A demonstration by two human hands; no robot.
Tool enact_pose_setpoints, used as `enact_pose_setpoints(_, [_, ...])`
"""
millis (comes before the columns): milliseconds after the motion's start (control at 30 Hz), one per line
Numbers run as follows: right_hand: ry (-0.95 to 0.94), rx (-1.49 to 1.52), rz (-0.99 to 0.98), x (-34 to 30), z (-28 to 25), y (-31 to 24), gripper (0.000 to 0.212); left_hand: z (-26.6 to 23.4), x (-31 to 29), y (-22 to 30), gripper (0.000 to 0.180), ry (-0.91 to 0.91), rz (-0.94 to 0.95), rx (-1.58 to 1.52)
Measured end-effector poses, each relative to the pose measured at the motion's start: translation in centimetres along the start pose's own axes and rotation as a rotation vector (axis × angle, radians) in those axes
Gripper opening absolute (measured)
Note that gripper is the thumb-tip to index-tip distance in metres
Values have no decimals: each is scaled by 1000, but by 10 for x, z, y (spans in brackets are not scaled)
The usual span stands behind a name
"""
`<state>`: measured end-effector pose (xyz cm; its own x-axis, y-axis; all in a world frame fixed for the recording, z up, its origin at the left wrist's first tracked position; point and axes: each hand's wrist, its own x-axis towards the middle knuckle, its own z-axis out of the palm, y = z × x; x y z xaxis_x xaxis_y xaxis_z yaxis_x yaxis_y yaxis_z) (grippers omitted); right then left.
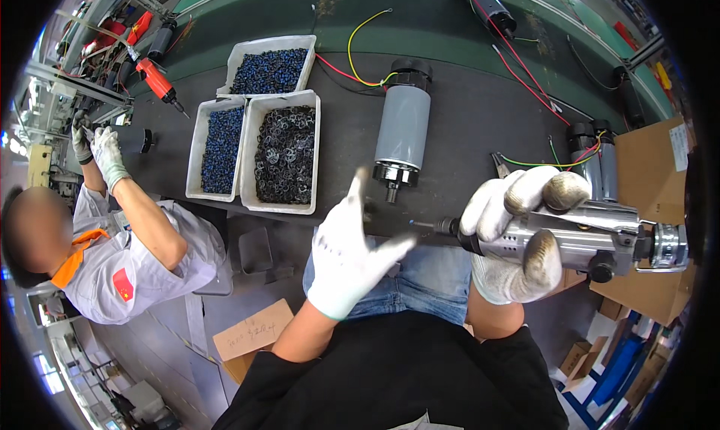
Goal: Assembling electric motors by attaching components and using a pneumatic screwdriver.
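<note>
My right hand [517,220], in a white glove with worn grey fingertips, is closed around a silver pneumatic screwdriver [581,251]. Its thin bit points left, and a small bluish bit of something shows at the tip, too small to make out. My left hand [345,254], also gloved in white, is open at the table's front edge, thumb and forefinger spread and partly blurred. Nothing shows in it. Just beyond stands a grey cylindrical motor [405,126], lying lengthwise with its shaft toward me and red, black and yellow-green wires at its far end.
Left of the motor sit white bins of small blue-black parts [219,148] and dark rings [285,156]. More motors [592,156] and a cardboard box [652,167] stand at right. A red screwdriver [157,81] hangs left, near a gloved co-worker [135,242]. Behind runs a green belt [420,25].
</note>
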<state>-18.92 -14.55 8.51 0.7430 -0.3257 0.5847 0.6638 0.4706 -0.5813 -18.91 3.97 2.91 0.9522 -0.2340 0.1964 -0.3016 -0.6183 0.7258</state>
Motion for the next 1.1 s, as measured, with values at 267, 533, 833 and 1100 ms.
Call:
enact_pose_setpoints(267, [133, -111, 55, -15, -17, 15, 55, 52, 17, -23, 67, -33, -102, -7])
enact_pose_setpoints(533, [183, -133, -25, -27, -25, 60, 51, 58, 16, -47, 51, -205, -562, -1085])
enact_pose_setpoints(833, [137, -247, -6, -35, -26, 86, 49, 55, 13, -46, 49, -206, -554, -1019])
enact_pose_setpoints(1100, [123, -239, 19, -29, -17, 85, 48, 54, 14, -36, 65, -168, -572, -985])
